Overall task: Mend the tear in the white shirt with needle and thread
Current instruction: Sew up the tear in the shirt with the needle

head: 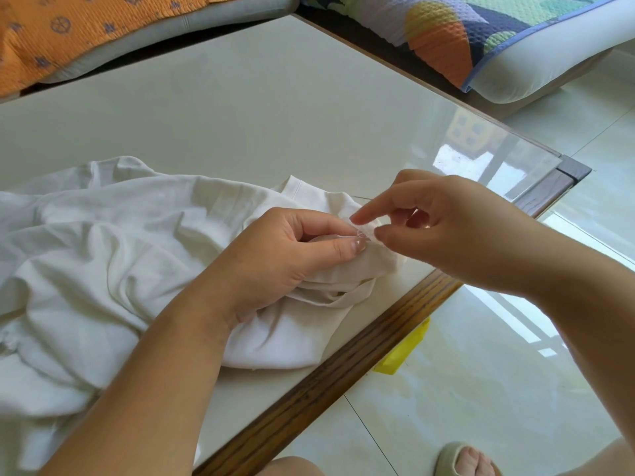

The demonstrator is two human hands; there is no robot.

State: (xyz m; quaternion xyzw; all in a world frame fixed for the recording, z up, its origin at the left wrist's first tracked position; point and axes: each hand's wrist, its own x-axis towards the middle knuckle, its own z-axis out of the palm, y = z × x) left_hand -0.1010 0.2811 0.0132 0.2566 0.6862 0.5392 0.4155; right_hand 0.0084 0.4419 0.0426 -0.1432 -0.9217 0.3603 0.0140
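1. Left hand (285, 255): a small fold of the white shirt (103, 252) is pinched between thumb and forefinger. The other fingers are curled round bunched cloth beneath.
2. Right hand (457, 231), at 3 o'clock of the left: the forefinger is held out with the thumb close under it, so the gap is narrow. Both tips are set against the pinched fold. Whether anything is held between them cannot be told, and no needle is made out.
3. Thread (362, 234): a fine pale loop is seen at the fold, just beside both thumb tips.
4. Handling, as judged: the cloth is taken to be light, soft and limp, and apt to slide and crumple. It is best held close beside the tear and kept taut. The thread is judged thin, easily snagged, and hard to see against the white.
5. Place: the shirt's bulk is spread crumpled on the table (240, 115) toward 9 o'clock of the hands. The worked part is kept near the table's edge at 4 o'clock.
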